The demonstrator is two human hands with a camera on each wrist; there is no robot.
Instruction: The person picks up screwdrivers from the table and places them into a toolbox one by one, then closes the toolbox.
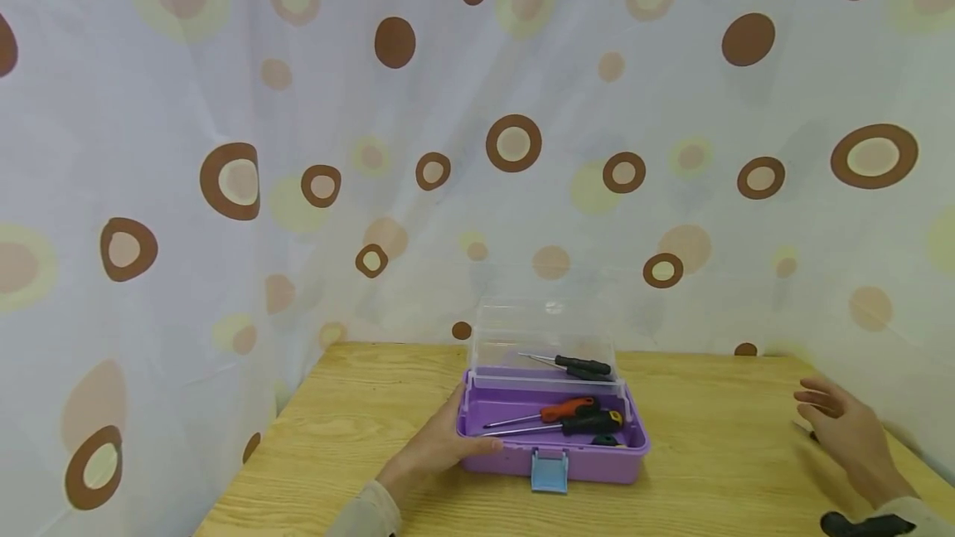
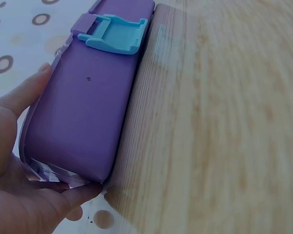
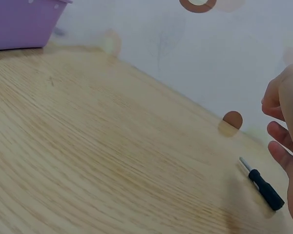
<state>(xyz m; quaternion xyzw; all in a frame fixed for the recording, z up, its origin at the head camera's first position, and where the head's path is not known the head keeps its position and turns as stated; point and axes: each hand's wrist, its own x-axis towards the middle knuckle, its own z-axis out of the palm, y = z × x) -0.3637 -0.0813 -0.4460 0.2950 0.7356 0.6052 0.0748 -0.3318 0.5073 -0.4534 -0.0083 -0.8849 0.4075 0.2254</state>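
Observation:
A purple toolbox (image 1: 507,462) stands on the table with its clear lid (image 1: 548,317) raised. My left hand (image 1: 429,447) grips its left end, thumb over the front rim and fingers around the side (image 2: 36,200). Inside lie a screwdriver with a red handle (image 1: 565,410), one with a black-and-yellow handle (image 1: 592,423), and a partly hidden green-and-black handle (image 1: 608,441). Off to the right, my right hand (image 1: 850,433) hovers with loosely curled fingers, holding nothing. Close by it on the table is a small black screwdriver (image 3: 267,191), mostly hidden by the hand in the head view.
Black-handled screwdrivers (image 1: 584,365) show at the clear lid. A light blue latch (image 1: 550,473) hangs down the box's front. The wooden table (image 1: 716,471) meets a dotted curtain (image 1: 448,89) at the back and sides. Something black (image 1: 865,525) sits at the right sleeve.

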